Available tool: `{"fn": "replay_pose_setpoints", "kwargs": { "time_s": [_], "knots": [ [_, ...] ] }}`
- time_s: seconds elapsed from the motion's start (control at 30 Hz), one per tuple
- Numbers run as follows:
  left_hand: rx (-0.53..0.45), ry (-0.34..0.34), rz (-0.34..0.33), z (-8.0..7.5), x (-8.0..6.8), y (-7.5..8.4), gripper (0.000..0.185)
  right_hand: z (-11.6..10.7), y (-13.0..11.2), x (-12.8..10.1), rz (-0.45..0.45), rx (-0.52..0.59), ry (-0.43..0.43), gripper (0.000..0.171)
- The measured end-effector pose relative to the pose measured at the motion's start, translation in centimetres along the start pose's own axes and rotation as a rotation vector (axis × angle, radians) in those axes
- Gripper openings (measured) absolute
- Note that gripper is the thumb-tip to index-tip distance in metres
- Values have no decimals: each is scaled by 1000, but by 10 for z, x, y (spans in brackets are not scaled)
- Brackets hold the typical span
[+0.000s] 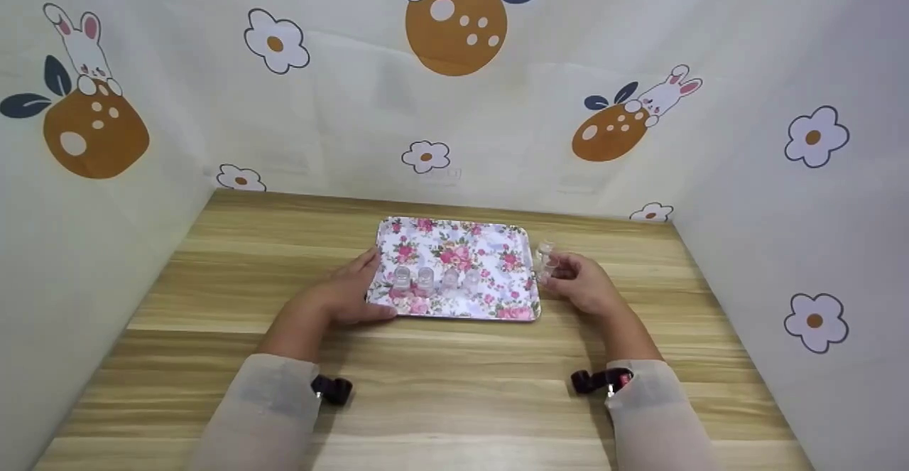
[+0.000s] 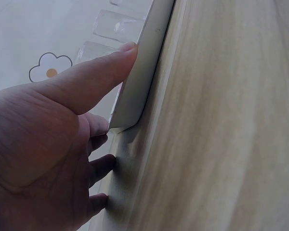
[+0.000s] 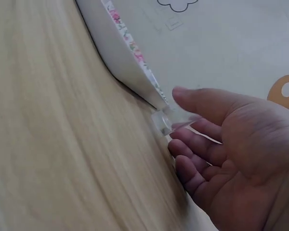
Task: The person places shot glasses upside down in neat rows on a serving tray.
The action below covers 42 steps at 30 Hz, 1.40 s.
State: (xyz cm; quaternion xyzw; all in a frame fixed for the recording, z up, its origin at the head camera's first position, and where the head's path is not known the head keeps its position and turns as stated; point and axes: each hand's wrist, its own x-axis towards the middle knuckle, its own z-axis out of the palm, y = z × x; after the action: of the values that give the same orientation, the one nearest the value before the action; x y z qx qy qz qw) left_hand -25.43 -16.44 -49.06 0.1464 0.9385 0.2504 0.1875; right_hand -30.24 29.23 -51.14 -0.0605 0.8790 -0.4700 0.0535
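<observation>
My left hand (image 1: 353,293) rests at the left edge of the tray (image 1: 490,240), thumb pressed against the rim and fingers loosely curled on the counter (image 1: 227,272) below the corner; it braces the tray but grips nothing. My right hand (image 1: 584,283) sits just off the tray's right edge, and its thumb and fingers pinch a small clear cup (image 1: 545,256) that stands on the counter touching the rim. The tray lies flat at the centre of the counter, with four more clear cups (image 1: 437,280) upright in a row along its near side. I judge the cup to be light, rigid and smooth, hence slippery and easily tipped; take hold at mid-height on its wall with a thumb-and-finger pinch, with light pressure only. Whether it is glass or plastic cannot be told, so treat it as fragile. The raised rim is the obstacle: the cup must clear it before moving inward. Open room exists on the tray behind the row and at the right end of the row. The counter is bounded by printed walls (image 1: 781,229) at left, rear and right; bare wood lies on both sides of the tray.
</observation>
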Motion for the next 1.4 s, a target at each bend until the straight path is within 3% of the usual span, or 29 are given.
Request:
{"fn": "replay_pose_setpoints", "kwargs": {
  "time_s": [0.23, 0.4, 0.6, 0.93, 1.1, 1.4],
  "knots": [
    [1, -7, -4, 1, 0, 0, 117, 6, 4, 2, -20, -166, 47, 38],
    [-4, -4, 3, 1, 0, -1, 117, 8, 5, 3, -25, -196, 72, 34],
    [-7, -5, 4, 1, -1, -2, 117, 6, -2, 1, 14, -131, 103, 42],
    [-1, 6, 2, 0, 0, 1, 118, 9, -25, -5, 23, 113, 126, 41],
    [3, 5, -1, 1, 0, 0, 119, 12, -37, -8, 23, 110, 115, 42],
    [-6, 7, -13, 1, 0, -2, 119, 25, -59, -15, -66, 117, 91, 38]
  ]
}}
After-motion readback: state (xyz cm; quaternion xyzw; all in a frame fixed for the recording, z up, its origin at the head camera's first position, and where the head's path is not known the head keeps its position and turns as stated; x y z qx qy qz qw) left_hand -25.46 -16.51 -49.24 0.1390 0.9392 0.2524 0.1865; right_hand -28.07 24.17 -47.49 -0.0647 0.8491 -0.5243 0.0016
